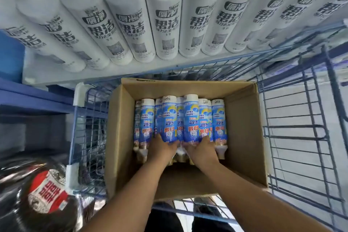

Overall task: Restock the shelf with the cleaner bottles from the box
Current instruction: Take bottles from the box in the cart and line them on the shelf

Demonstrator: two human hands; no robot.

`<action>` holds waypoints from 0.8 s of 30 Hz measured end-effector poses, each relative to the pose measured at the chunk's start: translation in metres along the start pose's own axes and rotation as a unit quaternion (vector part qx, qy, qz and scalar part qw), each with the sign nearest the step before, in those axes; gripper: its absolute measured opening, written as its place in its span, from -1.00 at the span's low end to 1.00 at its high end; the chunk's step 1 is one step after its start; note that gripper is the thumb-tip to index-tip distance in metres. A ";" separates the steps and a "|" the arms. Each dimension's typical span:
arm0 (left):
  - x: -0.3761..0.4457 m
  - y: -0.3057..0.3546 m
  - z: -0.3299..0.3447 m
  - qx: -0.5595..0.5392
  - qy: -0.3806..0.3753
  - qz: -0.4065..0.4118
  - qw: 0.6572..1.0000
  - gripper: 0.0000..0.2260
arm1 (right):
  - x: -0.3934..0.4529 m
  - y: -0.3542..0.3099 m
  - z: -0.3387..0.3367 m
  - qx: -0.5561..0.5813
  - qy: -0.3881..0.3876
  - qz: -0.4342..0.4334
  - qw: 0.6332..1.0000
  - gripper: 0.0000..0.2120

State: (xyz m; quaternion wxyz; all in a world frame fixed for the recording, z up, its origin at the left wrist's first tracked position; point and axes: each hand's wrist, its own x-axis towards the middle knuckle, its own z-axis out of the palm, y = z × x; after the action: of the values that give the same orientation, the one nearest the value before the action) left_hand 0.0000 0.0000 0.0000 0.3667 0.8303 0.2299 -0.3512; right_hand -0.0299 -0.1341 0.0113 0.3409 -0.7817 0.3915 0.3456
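The blue cleaner bottles (180, 118) lie packed side by side in a brown cardboard box (243, 118), their white caps pointing to 12 o'clock and their necks pointing back to 6 o'clock. The person's left hand (162, 149) is curled around the low end of one blue bottle near the middle of the pack. The right hand (202, 149) sits just beside it at 3 o'clock, and its fingers wrap around the low end of the next bottle. Both arms reach in from 6 o'clock. The box stands inside a blue wire cart (301, 128). The cart's bars show on both sides of the box. At 12 o'clock from the box there is a white shelf (75, 73) with a long row of tall white bottles (165, 24) standing close together, each with big dark letters on the front. At 9 o'clock there are blue shelf boards (28, 98). Down at 7 o'clock, outside the cart, sits a dark shiny bottle with a red and white label (47, 192), but it is too blurry to read.
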 end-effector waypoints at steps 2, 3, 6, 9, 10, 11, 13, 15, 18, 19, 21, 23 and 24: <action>0.002 -0.002 0.003 -0.040 0.005 -0.014 0.999 -0.42 | 0.004 -0.001 0.002 0.032 0.008 0.024 0.999 -0.22; 0.003 -0.005 0.005 -0.056 0.008 -0.026 0.998 -0.38 | 0.006 -0.001 0.003 0.038 0.008 0.027 0.999 -0.22; 0.004 -0.011 0.010 -0.076 0.015 -0.054 0.996 -0.34 | 0.012 0.001 0.006 0.053 0.004 0.044 0.998 -0.22; 0.002 -0.013 0.012 -0.090 -0.005 -0.054 0.994 -0.48 | 0.010 0.000 0.008 0.067 0.002 0.044 0.997 -0.26; 0.002 -0.013 0.012 -0.095 -0.019 -0.057 0.994 -0.50 | 0.011 0.001 0.008 0.071 0.001 0.043 0.997 -0.27; 0.000 -0.013 0.011 -0.099 -0.029 -0.060 0.993 -0.51 | 0.010 0.002 0.008 0.074 -0.001 0.041 0.996 -0.29; -0.004 -0.011 0.010 -0.112 -0.037 -0.059 0.991 -0.50 | 0.008 0.004 0.006 0.074 -0.007 0.036 0.997 -0.33; -0.009 -0.010 0.008 -0.124 -0.041 -0.056 0.990 -0.51 | 0.005 0.005 0.003 0.080 -0.008 0.033 0.996 -0.38; -0.015 -0.010 0.005 -0.134 -0.044 -0.050 0.989 -0.51 | -0.003 0.002 0.002 0.135 -0.018 0.040 0.990 -0.33; -0.018 -0.008 0.002 -0.135 -0.045 -0.046 0.989 -0.51 | -0.006 0.002 0.000 0.160 -0.025 0.039 0.986 -0.28; -0.022 -0.004 -0.006 -0.134 -0.052 -0.046 0.988 -0.50 | -0.011 0.004 -0.006 0.200 -0.037 0.032 0.979 -0.25; -0.028 0.003 -0.017 -0.125 -0.056 -0.047 0.989 -0.50 | -0.022 0.001 -0.019 0.227 -0.054 0.021 0.972 -0.37; -0.033 0.008 -0.024 -0.122 -0.055 -0.047 0.990 -0.51 | -0.030 -0.001 -0.026 0.235 -0.062 0.015 0.970 -0.46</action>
State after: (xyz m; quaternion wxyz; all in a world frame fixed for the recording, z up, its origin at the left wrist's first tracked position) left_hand -0.0066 0.0095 0.0403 0.4601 0.7471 0.2896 -0.3824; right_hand -0.0349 -0.1435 0.0496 0.5331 -0.6506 0.4518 0.2972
